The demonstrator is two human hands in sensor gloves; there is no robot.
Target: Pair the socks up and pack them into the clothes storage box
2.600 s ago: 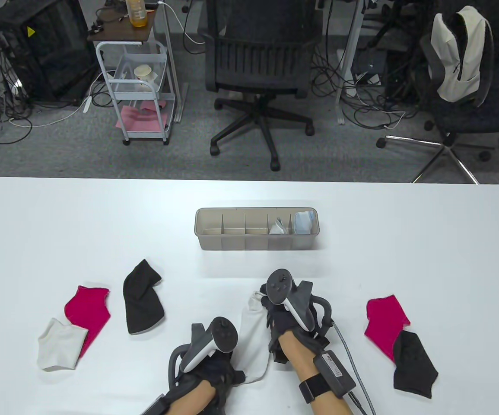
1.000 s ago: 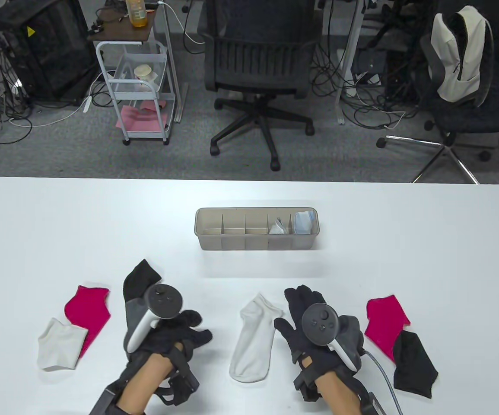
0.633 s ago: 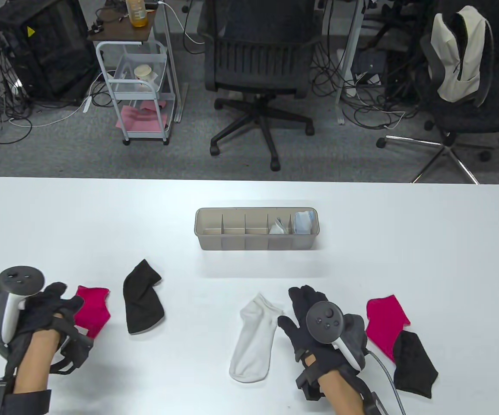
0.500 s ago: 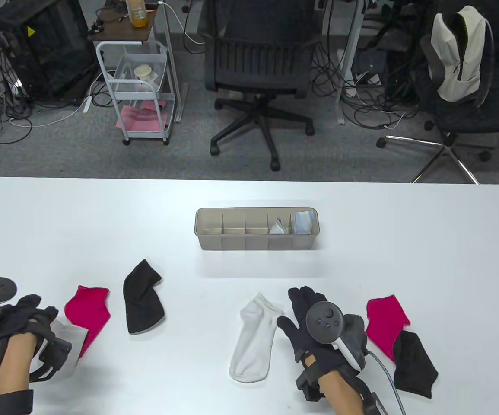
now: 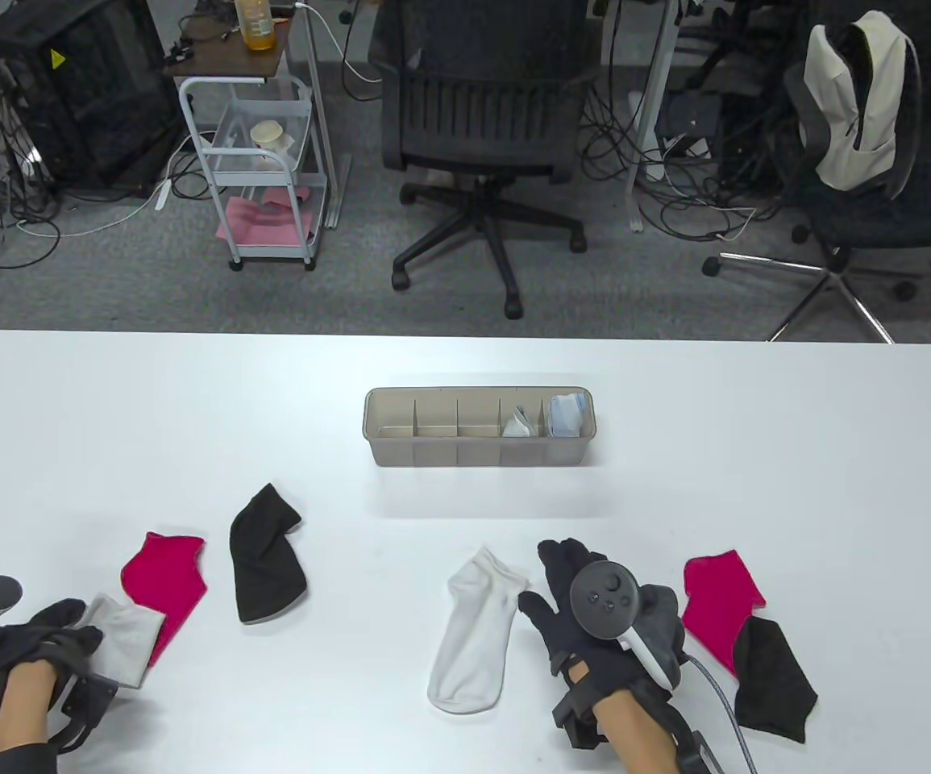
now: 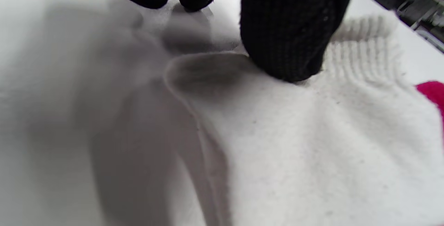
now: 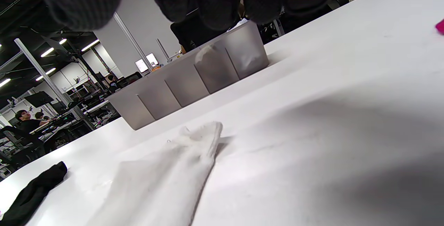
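Note:
The grey storage box (image 5: 477, 461) stands mid-table; its two right compartments hold a white pair and a light blue pair. My left hand (image 5: 62, 625) is at the bottom left. It curls over the cuff end of a white sock (image 5: 126, 645), and the thumb (image 6: 284, 28) presses down on that sock (image 6: 312, 149). A second white sock (image 5: 473, 633) lies flat in the middle. My right hand (image 5: 566, 584) rests just right of it, fingers straight, holding nothing. Red socks (image 5: 167, 576) (image 5: 719, 601) and black socks (image 5: 265, 556) (image 5: 771, 677) lie loose on both sides.
The left red sock is partly under the white one, and its edge (image 6: 432, 92) shows in the left wrist view. The right black sock overlaps the right red one. The right wrist view shows the box (image 7: 187, 84) beyond the middle white sock (image 7: 163, 177). Office chairs stand behind the table.
Both hands left the middle white sock. My left hand swept to the far left and came down on the other white sock, nudging it. My right hand settled flat beside the middle sock.

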